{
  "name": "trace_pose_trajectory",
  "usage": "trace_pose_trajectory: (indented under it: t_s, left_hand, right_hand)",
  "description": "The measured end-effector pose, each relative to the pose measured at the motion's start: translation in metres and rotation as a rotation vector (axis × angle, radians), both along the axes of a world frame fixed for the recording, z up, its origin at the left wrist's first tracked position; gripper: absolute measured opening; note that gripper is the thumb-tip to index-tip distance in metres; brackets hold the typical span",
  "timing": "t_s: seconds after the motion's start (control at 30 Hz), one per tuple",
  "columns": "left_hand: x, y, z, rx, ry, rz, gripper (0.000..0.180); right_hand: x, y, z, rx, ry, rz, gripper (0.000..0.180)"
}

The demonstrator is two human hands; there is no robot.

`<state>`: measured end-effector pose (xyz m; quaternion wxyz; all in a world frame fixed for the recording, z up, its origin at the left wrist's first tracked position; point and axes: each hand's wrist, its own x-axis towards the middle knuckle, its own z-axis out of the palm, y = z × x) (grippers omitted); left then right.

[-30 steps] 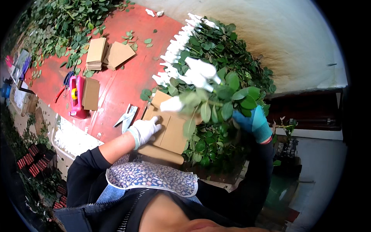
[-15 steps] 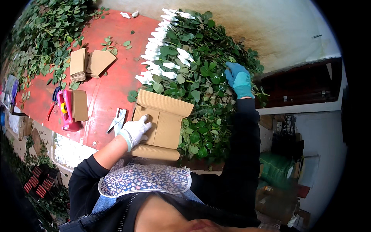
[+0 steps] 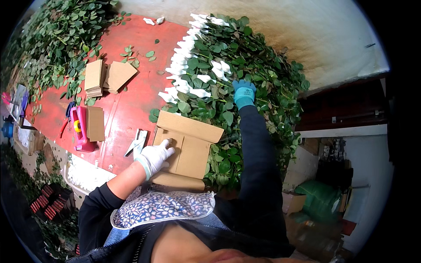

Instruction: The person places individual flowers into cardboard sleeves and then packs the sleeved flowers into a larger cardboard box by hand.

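My left hand, in a white glove, rests on a creased sheet of corrugated cardboard with its fingers apart. Ridged flaps stand along the cardboard's far and near edges. My right hand, in a blue-green glove, reaches over a pile of leafy green stems. Its fingers are apart at the leaves, their tips partly hidden, and no held stem shows. White-sleeved heads line the left side of the pile. A few more white heads lie on the leaves just left of my right hand.
Left of the cardboard lies a metal stapler. Farther left stand a pink tape dispenser and cardboard pieces. More card stacks lie on the red table. Another leafy heap fills the far left. A wall rises behind.
My right hand has moved left across the leaves, closer to the loose white heads. My left hand stays on the cardboard. The whole view has shifted slightly.
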<state>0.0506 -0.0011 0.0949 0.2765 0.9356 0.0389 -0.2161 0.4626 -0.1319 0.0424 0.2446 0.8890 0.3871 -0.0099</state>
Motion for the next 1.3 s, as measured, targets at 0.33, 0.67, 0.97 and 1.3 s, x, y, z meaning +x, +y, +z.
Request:
trace_pose_trajectory:
  t_s: [0.33, 0.67, 0.97, 1.3]
  left_hand:
    - [0.003, -0.001, -0.006, -0.041, -0.03, -0.024, 0.049]
    - [0.002, 0.002, -0.005, -0.003, -0.017, -0.015, 0.051]
    - [0.004, 0.002, -0.003, -0.047, 0.003, 0.001, 0.051]
    - [0.003, 0.002, 0.0, -0.033, -0.017, -0.003, 0.049]
  right_hand:
    - [0.072, -0.064, 0.051, 0.927, 0.612, -0.174, 0.038]
    - [0.053, -0.069, 0.133, 0.807, 0.118, -0.028, 0.032]
    - [0.045, -0.058, 0.06, 0.266, 0.301, -0.236, 0.077]
    - [0.05, -0.061, -0.006, 0.272, 0.208, -0.271, 0.045]
